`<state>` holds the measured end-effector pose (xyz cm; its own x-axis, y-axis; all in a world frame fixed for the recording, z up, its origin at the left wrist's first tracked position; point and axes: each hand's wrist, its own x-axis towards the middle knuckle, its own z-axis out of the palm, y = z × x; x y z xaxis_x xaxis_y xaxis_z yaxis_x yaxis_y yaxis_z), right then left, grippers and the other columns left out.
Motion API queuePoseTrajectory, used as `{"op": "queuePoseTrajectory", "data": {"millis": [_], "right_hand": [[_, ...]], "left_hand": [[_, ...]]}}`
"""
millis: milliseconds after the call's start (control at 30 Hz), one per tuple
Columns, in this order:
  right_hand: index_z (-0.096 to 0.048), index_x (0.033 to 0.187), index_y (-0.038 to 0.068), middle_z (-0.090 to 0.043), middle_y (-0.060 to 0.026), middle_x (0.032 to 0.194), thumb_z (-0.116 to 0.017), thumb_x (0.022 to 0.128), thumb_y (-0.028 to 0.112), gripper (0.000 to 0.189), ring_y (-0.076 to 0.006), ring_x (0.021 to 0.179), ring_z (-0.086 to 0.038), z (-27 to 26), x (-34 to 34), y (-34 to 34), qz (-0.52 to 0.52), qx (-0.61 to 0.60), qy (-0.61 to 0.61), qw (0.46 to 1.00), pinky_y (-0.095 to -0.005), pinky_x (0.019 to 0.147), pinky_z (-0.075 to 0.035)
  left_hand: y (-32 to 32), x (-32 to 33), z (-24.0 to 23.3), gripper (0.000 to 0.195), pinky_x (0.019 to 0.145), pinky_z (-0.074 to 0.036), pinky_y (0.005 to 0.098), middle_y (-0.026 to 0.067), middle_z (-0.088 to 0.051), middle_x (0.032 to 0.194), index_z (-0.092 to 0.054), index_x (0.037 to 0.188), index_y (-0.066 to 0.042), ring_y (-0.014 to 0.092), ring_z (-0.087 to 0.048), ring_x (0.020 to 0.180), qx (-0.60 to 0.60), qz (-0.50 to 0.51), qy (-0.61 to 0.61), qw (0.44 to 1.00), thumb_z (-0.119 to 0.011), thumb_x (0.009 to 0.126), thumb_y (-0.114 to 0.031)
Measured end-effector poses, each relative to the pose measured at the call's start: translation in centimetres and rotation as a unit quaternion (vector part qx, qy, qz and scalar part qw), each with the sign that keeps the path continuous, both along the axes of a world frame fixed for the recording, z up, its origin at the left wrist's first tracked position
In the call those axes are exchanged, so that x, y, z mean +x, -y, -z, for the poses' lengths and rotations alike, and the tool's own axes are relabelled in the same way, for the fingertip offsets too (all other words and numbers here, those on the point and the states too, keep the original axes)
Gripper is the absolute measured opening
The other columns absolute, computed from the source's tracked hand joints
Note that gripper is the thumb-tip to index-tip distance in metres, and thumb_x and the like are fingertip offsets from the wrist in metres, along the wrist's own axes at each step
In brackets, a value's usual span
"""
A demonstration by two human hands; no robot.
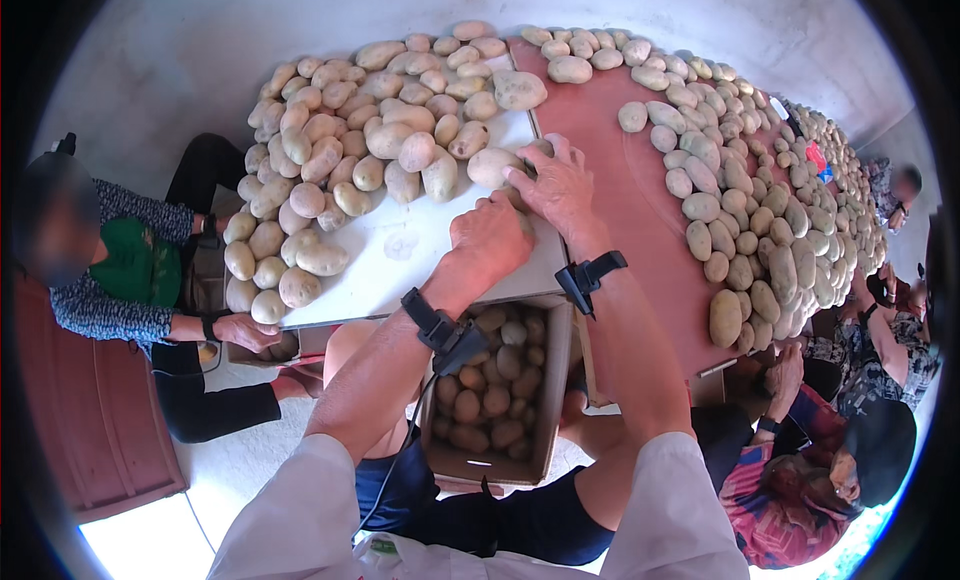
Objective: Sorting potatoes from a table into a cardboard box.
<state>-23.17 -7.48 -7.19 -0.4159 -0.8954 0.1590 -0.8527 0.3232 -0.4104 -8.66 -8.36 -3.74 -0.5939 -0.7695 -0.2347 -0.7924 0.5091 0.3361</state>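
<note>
My left hand is curled around a potato, which shows only at the edge of the fingers. Just beyond it, my right hand grips a darker potato from above. That thumb reaches to a pale, oval potato lying alongside. Both hands are over the right edge of a white board. Farther back on the board a heap of potatoes spreads to the left. Below my forearms, between my legs, stands an open cardboard box with many potatoes in it.
A red-brown tabletop adjoins the board on the right and carries a large potato heap. A person sits at the left, a hand at the board's corner. Other people sit along the right. A pale wall stands behind.
</note>
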Motion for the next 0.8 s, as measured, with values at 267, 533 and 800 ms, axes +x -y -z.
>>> {"op": "queuePoseTrajectory", "data": {"millis": [267,533,800], "right_hand": [[-0.067,0.126,0.021,-0.045,-0.0093,0.145,-0.064,0.088,0.054,0.050,-0.0386,0.127,-0.044,0.4,3.0,-2.3,-0.024,0.003,-0.026,0.999,-0.0559,0.100,-0.042],[-0.059,0.138,0.019,-0.034,-0.0172,0.157,-0.066,0.089,0.049,0.058,-0.0427,0.136,-0.040,0.4,4.6,-5.9,-0.034,0.013,0.019,0.999,-0.0532,0.109,-0.036],[-0.061,0.129,0.014,-0.058,-0.0158,0.130,-0.072,0.081,0.018,0.049,-0.0371,0.124,-0.052,1.0,4.4,-12.0,-0.099,-0.066,0.041,0.992,-0.0468,0.102,-0.044]], "left_hand": [[0.1,2.9,-0.9,0.062,0.096,-0.052,0.0469,0.0241,-0.066,0.119,-0.053,0.124,0.006,0.040,-0.067,0.109,0.028,0.007,0.037,0.999,-0.070,0.079,-0.034],[0.3,4.7,-1.7,0.056,0.097,-0.052,0.0465,0.0234,-0.062,0.124,-0.052,0.126,0.003,0.039,-0.065,0.114,0.040,0.011,0.061,0.997,-0.068,0.082,-0.028],[0.9,6.3,-1.5,0.046,0.096,-0.052,0.0494,0.0233,-0.063,0.123,-0.053,0.125,0.000,0.041,-0.064,0.115,0.010,0.041,0.045,0.998,-0.060,0.086,-0.023]]}}
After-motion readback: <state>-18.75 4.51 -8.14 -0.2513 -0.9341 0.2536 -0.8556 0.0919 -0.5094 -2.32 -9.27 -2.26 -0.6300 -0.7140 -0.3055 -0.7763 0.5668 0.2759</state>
